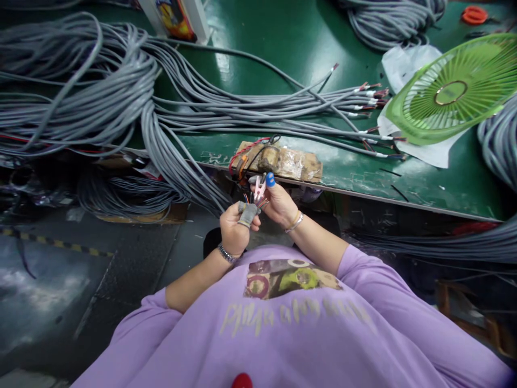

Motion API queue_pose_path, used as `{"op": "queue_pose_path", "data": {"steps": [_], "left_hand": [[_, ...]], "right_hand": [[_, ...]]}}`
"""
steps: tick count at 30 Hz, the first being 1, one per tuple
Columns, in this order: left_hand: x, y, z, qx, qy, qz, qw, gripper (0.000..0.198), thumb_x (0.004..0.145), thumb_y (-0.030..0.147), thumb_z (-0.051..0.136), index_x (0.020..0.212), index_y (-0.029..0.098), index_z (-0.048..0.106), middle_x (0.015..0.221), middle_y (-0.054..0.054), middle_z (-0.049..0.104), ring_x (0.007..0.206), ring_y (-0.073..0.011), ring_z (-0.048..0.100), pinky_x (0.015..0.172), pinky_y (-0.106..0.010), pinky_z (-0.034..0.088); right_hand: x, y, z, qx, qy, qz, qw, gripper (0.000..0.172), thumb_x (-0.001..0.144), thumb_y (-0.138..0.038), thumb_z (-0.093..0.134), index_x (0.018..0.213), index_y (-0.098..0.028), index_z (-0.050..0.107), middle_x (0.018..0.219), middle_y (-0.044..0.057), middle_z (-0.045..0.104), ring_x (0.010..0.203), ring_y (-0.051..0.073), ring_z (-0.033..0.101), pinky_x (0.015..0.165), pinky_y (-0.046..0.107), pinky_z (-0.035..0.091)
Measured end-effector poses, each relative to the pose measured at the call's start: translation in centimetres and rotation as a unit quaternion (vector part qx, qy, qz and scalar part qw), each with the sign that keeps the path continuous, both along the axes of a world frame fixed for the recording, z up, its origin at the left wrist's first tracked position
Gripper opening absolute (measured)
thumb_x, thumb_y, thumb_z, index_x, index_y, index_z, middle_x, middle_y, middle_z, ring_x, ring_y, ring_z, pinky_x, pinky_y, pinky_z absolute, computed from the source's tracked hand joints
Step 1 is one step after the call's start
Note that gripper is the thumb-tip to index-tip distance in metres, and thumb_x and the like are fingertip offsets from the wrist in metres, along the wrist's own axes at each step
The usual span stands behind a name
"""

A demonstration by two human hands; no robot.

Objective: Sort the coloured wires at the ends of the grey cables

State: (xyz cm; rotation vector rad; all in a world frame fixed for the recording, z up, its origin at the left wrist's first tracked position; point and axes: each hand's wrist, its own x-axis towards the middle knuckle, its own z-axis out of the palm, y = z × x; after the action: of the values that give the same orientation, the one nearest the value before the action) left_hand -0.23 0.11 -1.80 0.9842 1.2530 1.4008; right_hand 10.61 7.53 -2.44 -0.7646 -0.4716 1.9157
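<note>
My left hand (236, 226), with grey fabric covers on its thumb and a finger, is closed around the end of a grey cable. Thin coloured wires (263, 203) fan out of this grip toward the other hand. My right hand (281, 205) wears a blue cap on its thumb and is closed beside the wires. At its fingertips shows a small pale pink forked piece (259, 188), too small to name for certain. Just beyond both hands, a worn wooden block (297, 163) with a metal part and red and black leads lies at the bench edge.
A thick bundle of grey cables (81, 86) covers the left of the green bench (258, 64), their stripped ends reaching right. A green fan (452, 94) lies on white sheets. Orange-handled scissors (474, 15) and another cable coil (396, 21) are at the back right.
</note>
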Motion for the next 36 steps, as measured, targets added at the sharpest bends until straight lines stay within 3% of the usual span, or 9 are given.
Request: {"op": "queue_pose_path", "data": {"steps": [8, 13, 16, 19, 25, 31, 36], "left_hand": [[-0.2, -0.4, -0.2, -0.004, -0.003, -0.010, 1.000, 0.026, 0.080, 0.040, 0.069, 0.070, 0.017, 0.063, 0.052, 0.003, 0.062, 0.039, -0.0072, 0.053, 0.038, -0.016, 0.043], [-0.8, -1.2, -0.3, 0.007, 0.012, -0.022, 1.000, 0.025, 0.081, 0.039, 0.069, 0.071, 0.017, 0.064, 0.054, 0.002, 0.063, 0.040, -0.0073, 0.054, 0.039, -0.017, 0.044], [-1.2, -1.8, -0.3, 0.012, 0.022, -0.048, 0.999, 0.022, 0.080, 0.037, 0.070, 0.073, 0.017, 0.066, 0.056, 0.002, 0.065, 0.043, -0.0079, 0.057, 0.042, -0.017, 0.046], [-1.4, -2.2, -0.1, 0.011, 0.041, -0.067, 0.997, 0.023, 0.080, 0.036, 0.070, 0.068, 0.017, 0.065, 0.056, 0.001, 0.065, 0.044, -0.0078, 0.057, 0.043, -0.017, 0.047], [-1.2, -1.9, 0.4, -0.005, 0.091, -0.097, 0.991, 0.027, 0.082, 0.038, 0.067, 0.065, 0.017, 0.062, 0.054, 0.001, 0.064, 0.044, -0.0082, 0.058, 0.044, -0.018, 0.048], [-1.2, -1.7, 0.8, -0.042, 0.132, -0.221, 0.965, 0.025, 0.079, 0.037, 0.069, 0.065, 0.017, 0.064, 0.054, -0.001, 0.067, 0.047, -0.0117, 0.062, 0.048, -0.021, 0.051], [-1.2, -1.8, 1.1, -0.065, 0.108, -0.187, 0.974, 0.029, 0.082, 0.039, 0.065, 0.064, 0.016, 0.064, 0.056, -0.002, 0.067, 0.047, -0.0114, 0.062, 0.048, -0.021, 0.050]], "right_hand": [[0.1, -0.5, 0.1, -0.002, -0.006, 0.027, 1.000, 0.056, 0.081, -0.072, 0.055, 0.087, -0.017, 0.066, 0.063, -0.001, 0.060, 0.055, 0.009, 0.052, 0.055, 0.021, 0.045], [2.1, -1.0, 0.4, -0.012, -0.028, 0.139, 0.990, 0.065, 0.078, -0.079, 0.050, 0.081, -0.016, 0.064, 0.072, 0.004, 0.066, 0.058, 0.010, 0.056, 0.054, 0.021, 0.049], [3.7, -1.3, 0.5, 0.005, -0.074, 0.216, 0.973, 0.064, 0.071, -0.077, 0.061, 0.080, -0.014, 0.066, 0.073, 0.005, 0.067, 0.059, 0.010, 0.058, 0.053, 0.021, 0.050], [4.8, -1.6, 0.9, 0.049, -0.131, 0.251, 0.958, 0.061, 0.061, -0.069, 0.076, 0.081, -0.012, 0.067, 0.075, 0.005, 0.068, 0.061, 0.011, 0.059, 0.055, 0.022, 0.051], [4.9, -2.1, 2.2, 0.127, -0.198, 0.231, 0.944, 0.043, 0.059, -0.045, 0.087, 0.074, -0.012, 0.064, 0.066, 0.000, 0.065, 0.058, 0.007, 0.055, 0.054, 0.018, 0.044], [4.4, -2.7, 2.6, 0.160, -0.216, 0.211, 0.940, 0.038, 0.062, -0.043, 0.084, 0.070, -0.012, 0.064, 0.061, -0.002, 0.061, 0.056, 0.007, 0.050, 0.057, 0.021, 0.043], [4.8, -3.3, 2.4, 0.153, -0.219, 0.204, 0.942, 0.042, 0.066, -0.049, 0.081, 0.081, -0.012, 0.067, 0.072, 0.000, 0.065, 0.063, 0.008, 0.055, 0.060, 0.021, 0.044]]}}
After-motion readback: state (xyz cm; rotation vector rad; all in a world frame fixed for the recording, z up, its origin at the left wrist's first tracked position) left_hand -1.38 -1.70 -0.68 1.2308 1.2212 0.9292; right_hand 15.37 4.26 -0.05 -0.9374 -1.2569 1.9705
